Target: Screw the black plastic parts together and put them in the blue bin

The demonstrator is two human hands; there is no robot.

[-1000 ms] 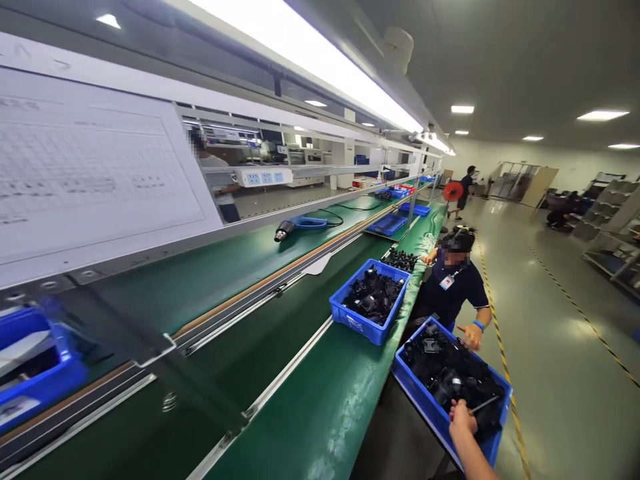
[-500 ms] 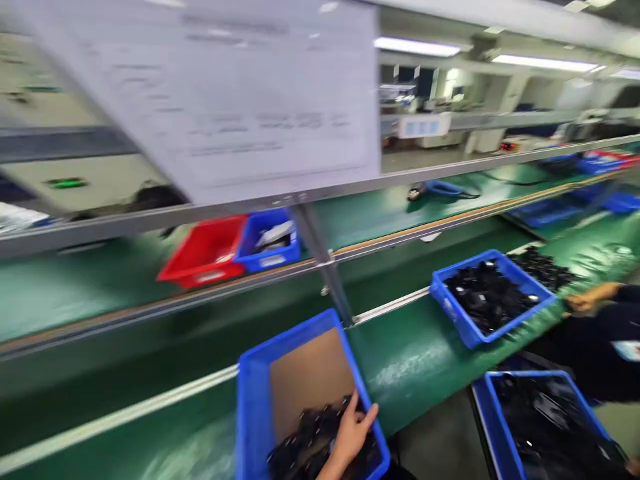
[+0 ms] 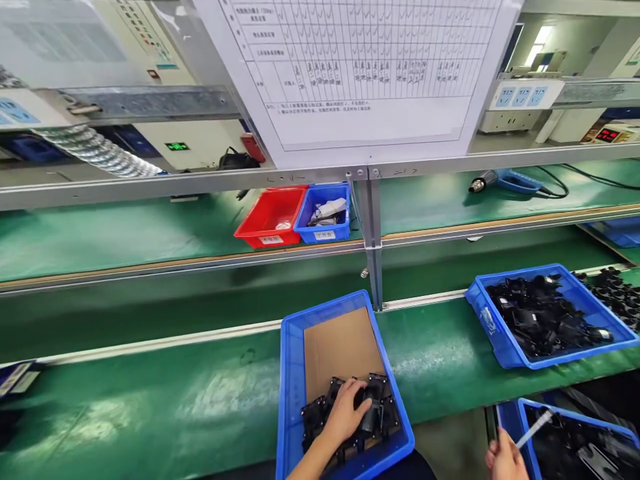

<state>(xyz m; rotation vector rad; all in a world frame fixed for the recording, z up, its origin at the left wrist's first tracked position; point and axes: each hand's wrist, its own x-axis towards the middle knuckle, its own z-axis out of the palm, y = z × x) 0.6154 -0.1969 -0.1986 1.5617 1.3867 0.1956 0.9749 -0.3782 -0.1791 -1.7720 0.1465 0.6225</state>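
My left hand [image 3: 345, 412] reaches into a blue tray [image 3: 294, 400], its thumb and fingers curled around one of the black parts [image 3: 371, 421]. Several similar black parts, squarish with rounded sections, sit close together in the tray's near half. Bare brown cardboard [image 3: 340, 343] lines the far half. At the lower right, my right hand [image 3: 506, 459] is closed on a slim whitish stick [image 3: 534, 428] with a wider tip, whose exact kind I cannot make out. That stick stands out over the edge of another blue tray [image 3: 530, 445] with dark parts in it.
A full blue tray of black parts [image 3: 543, 317] stands right on the green bench [image 3: 225, 400], beside loose black pieces [image 3: 613, 293]. On the shelf are a red bin [image 3: 270, 217], a blue bin [image 3: 323, 233] and a blue-handled tool [image 3: 517, 181]. A metal post [image 3: 373, 267] rises behind my tray.
The view has swung right-to-left across and steadied, so the bench things sit differently. My left hand has curled over the black parts; my right hand with the stick has come into view.
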